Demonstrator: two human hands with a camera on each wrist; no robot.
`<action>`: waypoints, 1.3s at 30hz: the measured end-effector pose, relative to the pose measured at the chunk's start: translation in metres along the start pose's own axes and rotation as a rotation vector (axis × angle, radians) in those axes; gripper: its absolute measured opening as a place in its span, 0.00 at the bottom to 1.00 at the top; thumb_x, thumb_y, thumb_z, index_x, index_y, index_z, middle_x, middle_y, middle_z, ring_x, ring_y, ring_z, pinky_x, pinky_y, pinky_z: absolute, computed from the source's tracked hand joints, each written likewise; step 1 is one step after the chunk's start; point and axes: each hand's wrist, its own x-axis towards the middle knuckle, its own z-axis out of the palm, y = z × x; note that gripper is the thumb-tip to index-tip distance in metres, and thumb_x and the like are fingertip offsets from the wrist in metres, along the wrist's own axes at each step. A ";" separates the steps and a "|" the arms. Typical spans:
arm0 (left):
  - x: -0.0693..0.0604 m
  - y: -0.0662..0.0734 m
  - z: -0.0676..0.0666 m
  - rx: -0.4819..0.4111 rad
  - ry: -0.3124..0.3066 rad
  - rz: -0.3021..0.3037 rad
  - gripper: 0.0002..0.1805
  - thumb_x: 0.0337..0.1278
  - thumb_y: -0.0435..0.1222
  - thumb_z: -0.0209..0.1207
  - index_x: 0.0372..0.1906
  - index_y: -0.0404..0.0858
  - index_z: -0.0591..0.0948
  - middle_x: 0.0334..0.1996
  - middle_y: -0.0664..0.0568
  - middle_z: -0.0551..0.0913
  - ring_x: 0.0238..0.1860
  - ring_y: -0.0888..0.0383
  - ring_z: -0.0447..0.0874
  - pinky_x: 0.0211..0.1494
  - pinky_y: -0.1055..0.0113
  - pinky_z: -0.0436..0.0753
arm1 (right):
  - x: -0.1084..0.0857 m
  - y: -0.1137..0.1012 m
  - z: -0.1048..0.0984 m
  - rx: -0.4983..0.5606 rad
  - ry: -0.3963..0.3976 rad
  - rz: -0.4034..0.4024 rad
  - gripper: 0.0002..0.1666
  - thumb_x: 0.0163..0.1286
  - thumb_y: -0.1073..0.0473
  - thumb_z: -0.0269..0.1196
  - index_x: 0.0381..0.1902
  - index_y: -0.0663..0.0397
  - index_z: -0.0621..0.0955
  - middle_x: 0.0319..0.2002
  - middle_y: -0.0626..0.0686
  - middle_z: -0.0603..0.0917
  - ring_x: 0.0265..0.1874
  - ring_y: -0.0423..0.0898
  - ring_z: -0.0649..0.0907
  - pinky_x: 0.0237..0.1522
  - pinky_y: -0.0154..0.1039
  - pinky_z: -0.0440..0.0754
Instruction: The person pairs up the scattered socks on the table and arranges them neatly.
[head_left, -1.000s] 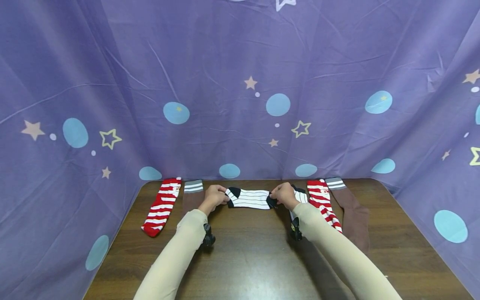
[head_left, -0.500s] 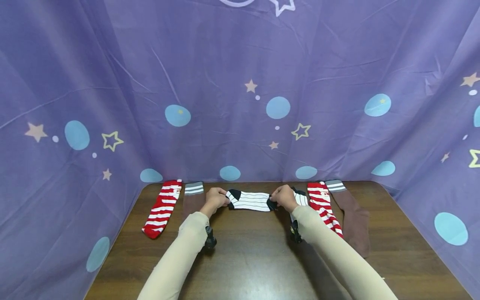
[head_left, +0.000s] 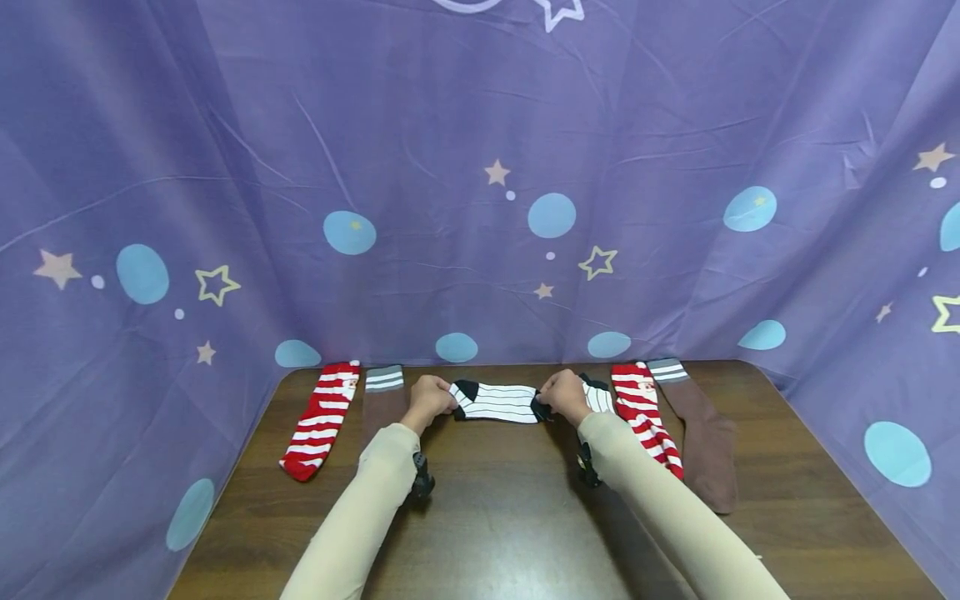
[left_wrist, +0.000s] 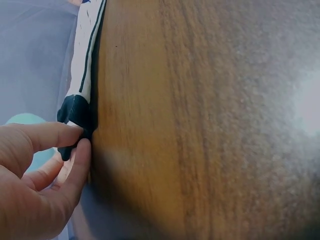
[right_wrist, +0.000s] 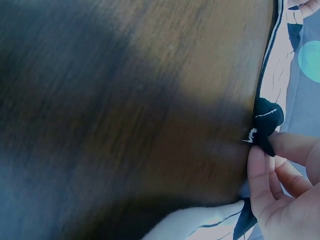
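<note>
A white sock with thin black stripes and black ends is stretched sideways between both hands at the back of the table. The left hand pinches its left end between thumb and fingers; in the left wrist view the left hand grips beside a black patch. The right hand pinches the sock's black right end, a dark bunched tip in the right wrist view, where the right hand shows close up. A second striped white sock lies just right of the right hand, partly hidden.
Left on the wooden table lie a red-and-white striped sock and a brown sock with grey cuff. Right lie another red-and-white sock and brown sock. A purple curtain hangs behind.
The head view has shifted slightly. Both hands keep their hold on the striped sock, which lies about where it was.
</note>
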 end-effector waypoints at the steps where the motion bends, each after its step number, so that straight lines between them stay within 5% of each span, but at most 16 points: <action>1: 0.000 0.000 0.000 0.007 0.001 0.001 0.16 0.37 0.17 0.69 0.39 0.24 0.85 0.40 0.34 0.87 0.17 0.62 0.81 0.26 0.70 0.87 | 0.000 -0.001 0.000 -0.011 0.001 -0.001 0.06 0.55 0.68 0.74 0.25 0.66 0.86 0.21 0.54 0.86 0.09 0.35 0.75 0.14 0.27 0.77; 16: -0.001 0.008 -0.001 0.085 -0.013 -0.043 0.15 0.36 0.18 0.68 0.37 0.24 0.85 0.43 0.34 0.86 0.21 0.57 0.86 0.26 0.69 0.88 | -0.001 0.000 0.000 -0.011 0.006 0.002 0.05 0.55 0.69 0.73 0.24 0.65 0.87 0.20 0.53 0.85 0.09 0.35 0.75 0.14 0.28 0.77; 39: -0.003 0.011 0.001 0.080 0.009 -0.065 0.12 0.35 0.18 0.68 0.33 0.25 0.85 0.40 0.35 0.86 0.18 0.60 0.83 0.28 0.67 0.89 | 0.000 -0.001 0.001 -0.062 0.005 0.007 0.06 0.56 0.67 0.73 0.23 0.63 0.86 0.22 0.54 0.87 0.11 0.36 0.76 0.16 0.28 0.77</action>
